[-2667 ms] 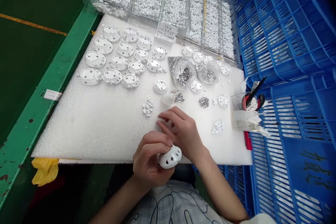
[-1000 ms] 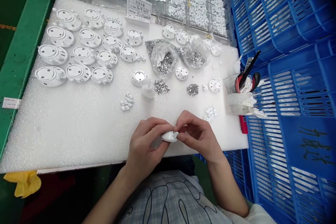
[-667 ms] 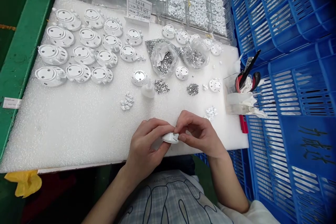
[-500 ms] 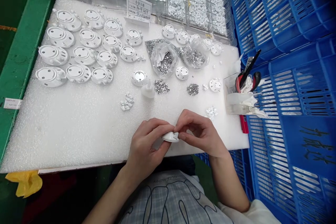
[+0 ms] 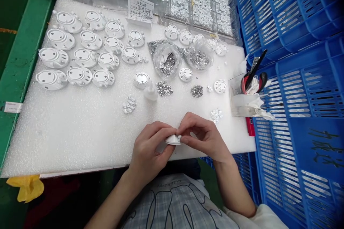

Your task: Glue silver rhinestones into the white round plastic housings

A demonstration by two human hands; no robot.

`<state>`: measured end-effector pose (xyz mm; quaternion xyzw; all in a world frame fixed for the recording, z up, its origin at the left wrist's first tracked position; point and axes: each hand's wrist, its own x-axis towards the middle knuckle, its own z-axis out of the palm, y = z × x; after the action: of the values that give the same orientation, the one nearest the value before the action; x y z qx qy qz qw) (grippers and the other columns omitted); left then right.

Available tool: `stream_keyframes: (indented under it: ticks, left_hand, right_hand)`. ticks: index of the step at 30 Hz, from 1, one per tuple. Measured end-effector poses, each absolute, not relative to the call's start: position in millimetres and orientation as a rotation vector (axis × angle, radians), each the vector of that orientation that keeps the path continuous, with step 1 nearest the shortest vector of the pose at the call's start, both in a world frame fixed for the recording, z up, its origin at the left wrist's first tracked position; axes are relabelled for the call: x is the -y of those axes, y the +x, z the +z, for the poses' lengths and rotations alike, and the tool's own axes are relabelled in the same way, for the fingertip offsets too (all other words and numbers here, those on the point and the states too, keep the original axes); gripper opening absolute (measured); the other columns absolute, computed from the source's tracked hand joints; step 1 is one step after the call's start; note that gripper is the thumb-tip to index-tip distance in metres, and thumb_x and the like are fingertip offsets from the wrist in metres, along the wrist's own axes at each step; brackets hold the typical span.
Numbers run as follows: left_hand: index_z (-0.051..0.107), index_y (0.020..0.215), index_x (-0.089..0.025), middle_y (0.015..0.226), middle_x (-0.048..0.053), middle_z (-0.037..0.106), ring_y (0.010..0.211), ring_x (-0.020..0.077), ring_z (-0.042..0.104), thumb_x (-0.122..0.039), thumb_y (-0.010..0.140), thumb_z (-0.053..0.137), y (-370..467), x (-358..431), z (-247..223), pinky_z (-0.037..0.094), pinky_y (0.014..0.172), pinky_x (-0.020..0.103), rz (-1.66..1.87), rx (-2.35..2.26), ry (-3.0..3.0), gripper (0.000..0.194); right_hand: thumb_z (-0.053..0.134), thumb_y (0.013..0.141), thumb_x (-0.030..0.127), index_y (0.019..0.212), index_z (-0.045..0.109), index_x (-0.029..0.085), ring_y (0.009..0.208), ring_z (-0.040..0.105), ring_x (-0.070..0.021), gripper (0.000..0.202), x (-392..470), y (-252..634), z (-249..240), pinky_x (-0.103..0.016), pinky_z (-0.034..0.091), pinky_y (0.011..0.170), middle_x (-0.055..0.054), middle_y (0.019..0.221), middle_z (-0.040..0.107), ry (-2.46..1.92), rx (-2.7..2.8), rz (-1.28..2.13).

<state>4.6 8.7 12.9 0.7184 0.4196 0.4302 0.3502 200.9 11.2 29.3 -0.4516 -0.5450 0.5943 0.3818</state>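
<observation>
Near the table's front edge, my left hand point(image 5: 152, 146) is closed around the edge of a white domed plastic part point(image 5: 172, 140), flat side down. From the right, my right hand point(image 5: 201, 134) pinches at the part's right end, thumb and forefinger together; what lies between those fingertips is too small and covered to make out. Ahead of my hands lie a small pile of white pieces point(image 5: 129, 104), a white squeeze bottle point(image 5: 151, 92) and two heaps of tiny silvery pieces, one left point(image 5: 164, 88) and one right point(image 5: 197, 91). Another pile of white bits point(image 5: 216, 115) is beyond my right hand.
Rows of white oval parts point(image 5: 79, 76) cover the foam-topped table's left back. Open bags of silvery pieces point(image 5: 168, 62) stand mid-table. Behind are clear compartment trays point(image 5: 178, 0) and a paper label point(image 5: 140, 10). At right stand a clear tool holder point(image 5: 238, 103) with pliers and blue crates point(image 5: 309, 103).
My right fingertips have shifted very slightly at the domed part's right end. The left hand keeps its hold, and the view has moved a little.
</observation>
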Motion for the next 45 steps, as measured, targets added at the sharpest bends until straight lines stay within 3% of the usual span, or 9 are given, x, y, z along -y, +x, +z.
stream_keyframes:
  ticks: [4, 11, 17, 23, 32, 45]
  left_hand:
    - [0.074, 0.099, -0.023, 0.089, 0.002, 0.076, 0.077, 0.0170, 0.071, -0.007, 0.092, 0.068, 4.9, -8.9, 14.4, 0.056, 0.068, 0.028, 1.108, -1.089, 1.831, 0.018]
    - [0.067, 0.106, -0.024, 0.086, -0.001, 0.073, 0.075, 0.0157, 0.067, -0.008, 0.092, 0.068, 5.2, -7.9, 14.3, 0.055, 0.069, 0.027, 1.125, -1.121, 1.775, 0.021]
    - [0.067, 0.108, -0.024, 0.085, -0.001, 0.067, 0.072, 0.0154, 0.064, -0.005, 0.092, 0.063, 4.3, -7.6, 12.0, 0.052, 0.063, 0.026, 1.176, -1.087, 1.785, 0.026]
    - [0.067, 0.106, -0.024, 0.085, 0.000, 0.066, 0.071, 0.0152, 0.063, -0.004, 0.091, 0.064, 4.6, -8.3, 12.5, 0.052, 0.062, 0.026, 1.193, -1.079, 1.771, 0.025]
    - [0.066, 0.109, -0.024, 0.090, -0.001, 0.068, 0.076, 0.0141, 0.064, -0.002, 0.091, 0.063, 5.3, -9.0, 12.1, 0.053, 0.068, 0.025, 1.241, -1.100, 1.763, 0.029]
    - [0.060, 0.124, -0.022, 0.099, 0.001, 0.067, 0.085, 0.0141, 0.062, -0.009, 0.098, 0.065, 1.4, -7.7, 11.0, 0.053, 0.078, 0.024, 1.150, -0.959, 1.765, 0.030]
  right_hand:
    - [0.084, 0.088, 0.042, 0.093, 0.076, 0.025, 0.072, 0.055, -0.0133, 0.019, -12.5, 199.8, 30.2, -0.027, 0.048, 0.060, -0.001, 0.088, 0.064, -1.173, 1.377, 1.522]
    - [0.081, 0.091, 0.037, 0.096, 0.075, 0.025, 0.072, 0.055, -0.0125, 0.013, -15.8, 195.9, 28.6, -0.027, 0.046, 0.061, -0.001, 0.090, 0.062, -1.116, 1.369, 1.547]
    - [0.088, 0.083, 0.043, 0.094, 0.067, 0.026, 0.070, 0.052, -0.0128, 0.029, -18.1, 186.5, 25.5, -0.026, 0.046, 0.059, 0.001, 0.088, 0.064, -1.153, 1.286, 1.542]
    - [0.082, 0.090, 0.040, 0.094, 0.068, 0.025, 0.071, 0.056, -0.0126, 0.020, -12.3, 187.0, 24.7, -0.027, 0.051, 0.061, 0.000, 0.089, 0.064, -1.115, 1.367, 1.433]
    - [0.080, 0.090, 0.014, 0.109, 0.074, 0.030, 0.079, 0.064, -0.0140, 0.025, 1.4, 181.6, 18.3, -0.029, 0.057, 0.070, -0.001, 0.097, 0.071, -1.113, 1.503, 1.085]
    - [0.069, 0.092, 0.005, 0.114, 0.071, 0.030, 0.078, 0.072, -0.0152, 0.033, 1.8, 176.7, 15.9, -0.029, 0.062, 0.066, 0.000, 0.090, 0.075, -1.131, 1.742, 0.404]
